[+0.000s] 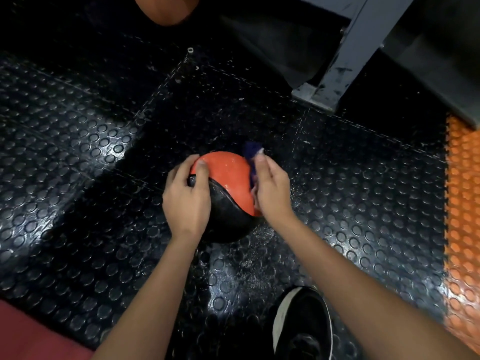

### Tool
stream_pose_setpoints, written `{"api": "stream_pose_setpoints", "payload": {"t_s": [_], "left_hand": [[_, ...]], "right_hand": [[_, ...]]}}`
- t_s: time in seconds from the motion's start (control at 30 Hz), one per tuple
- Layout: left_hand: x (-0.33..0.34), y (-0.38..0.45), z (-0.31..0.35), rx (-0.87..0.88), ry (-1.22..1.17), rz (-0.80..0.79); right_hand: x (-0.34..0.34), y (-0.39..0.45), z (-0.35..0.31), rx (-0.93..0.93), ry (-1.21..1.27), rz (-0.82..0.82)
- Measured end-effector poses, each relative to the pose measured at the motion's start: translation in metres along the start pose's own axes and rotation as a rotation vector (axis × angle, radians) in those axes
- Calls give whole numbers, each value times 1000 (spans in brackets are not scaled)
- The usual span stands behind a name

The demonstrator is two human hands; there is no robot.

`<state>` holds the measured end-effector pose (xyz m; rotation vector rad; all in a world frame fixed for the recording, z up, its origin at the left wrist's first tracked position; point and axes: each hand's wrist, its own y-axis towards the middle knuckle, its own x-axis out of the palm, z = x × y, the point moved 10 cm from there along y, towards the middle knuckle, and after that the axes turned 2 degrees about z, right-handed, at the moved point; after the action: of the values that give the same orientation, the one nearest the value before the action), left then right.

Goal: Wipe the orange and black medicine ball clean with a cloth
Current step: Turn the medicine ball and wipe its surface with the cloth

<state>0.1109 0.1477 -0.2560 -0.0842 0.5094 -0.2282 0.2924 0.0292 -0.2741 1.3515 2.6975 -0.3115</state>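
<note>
The orange and black medicine ball (228, 183) sits on the black studded floor mat (91, 157), its orange half shiny and facing up and away. My left hand (185, 197) grips the ball's left side, thumb on the orange part. My right hand (271, 189) holds a dark blue cloth (252, 152) against the ball's right side; a tuft of cloth sticks out above my fingers, the rest is hidden under the hand.
A grey metal post with a foot plate (335, 74) stands at the back right. Orange studded matting (462, 203) runs along the right edge. Another orange ball (166, 9) lies at the top. My black shoe (302, 326) is near the bottom.
</note>
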Motion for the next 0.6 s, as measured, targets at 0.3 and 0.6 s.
{"api": "stream_pose_setpoints", "payload": {"t_s": [0.3, 0.6], "left_hand": [[-1, 9, -2, -39, -21, -44], [2, 3, 0, 73, -33, -98]], "right_hand": [[7, -1, -17, 48, -89, 11], [-6, -17, 73, 546, 66, -69]]}}
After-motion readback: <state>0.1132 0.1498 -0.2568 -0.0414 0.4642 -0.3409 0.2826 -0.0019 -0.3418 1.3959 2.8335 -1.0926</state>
